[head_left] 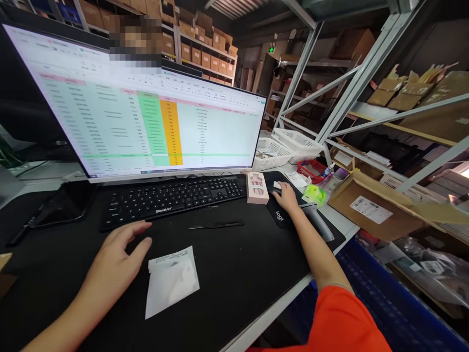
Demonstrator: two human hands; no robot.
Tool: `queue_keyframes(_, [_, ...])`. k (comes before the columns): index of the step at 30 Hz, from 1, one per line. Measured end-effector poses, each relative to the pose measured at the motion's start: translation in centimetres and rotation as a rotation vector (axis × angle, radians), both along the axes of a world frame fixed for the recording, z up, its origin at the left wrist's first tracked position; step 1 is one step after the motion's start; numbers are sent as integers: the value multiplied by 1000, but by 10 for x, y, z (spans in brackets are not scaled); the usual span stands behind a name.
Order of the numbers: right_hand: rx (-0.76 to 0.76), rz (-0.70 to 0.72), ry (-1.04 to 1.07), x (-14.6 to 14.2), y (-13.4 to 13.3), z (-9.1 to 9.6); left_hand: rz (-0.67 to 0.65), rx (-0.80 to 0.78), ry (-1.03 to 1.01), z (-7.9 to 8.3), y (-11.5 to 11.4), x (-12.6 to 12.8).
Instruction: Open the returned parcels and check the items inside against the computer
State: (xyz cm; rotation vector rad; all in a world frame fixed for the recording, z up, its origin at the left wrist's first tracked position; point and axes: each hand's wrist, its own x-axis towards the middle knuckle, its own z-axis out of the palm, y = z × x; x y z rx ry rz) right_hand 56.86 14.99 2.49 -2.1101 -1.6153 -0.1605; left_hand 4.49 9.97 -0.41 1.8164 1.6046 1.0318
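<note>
My left hand hovers over or rests on the black desk mat, fingers apart and thumb out, with nothing in it. Just right of it lies a flat white packet with a printed top edge. On the logi mouse pad, my right hand curls over a dark computer mouse, mostly hidden. A small white piece shows by those fingertips; what it is I cannot make out. A pink box with a picture window stands left of the right hand. A thin dark scalpel-like knife lies between my hands.
Behind the black keyboard stands a monitor showing a coloured spreadsheet. A barcode scanner lies beside my right forearm, near a yellow-green packet. White baskets and an open cardboard box are at the right.
</note>
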Motion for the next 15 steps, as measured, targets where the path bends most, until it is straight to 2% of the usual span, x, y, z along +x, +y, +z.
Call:
queue_keyframes(4, [-54, 7, -5, 21, -6, -36, 21, 265, 457, -1, 56, -14])
queue_keyframes(7, [-25, 75, 0, 27, -3, -45, 44, 281, 686, -12, 82, -19])
queue_keyframes(10, [8, 88, 24, 32, -1, -49, 28, 279, 765, -21, 88, -22])
queue_keyframes(15, [11, 11, 0, 35, -3, -54, 36, 295, 879, -31, 80, -30])
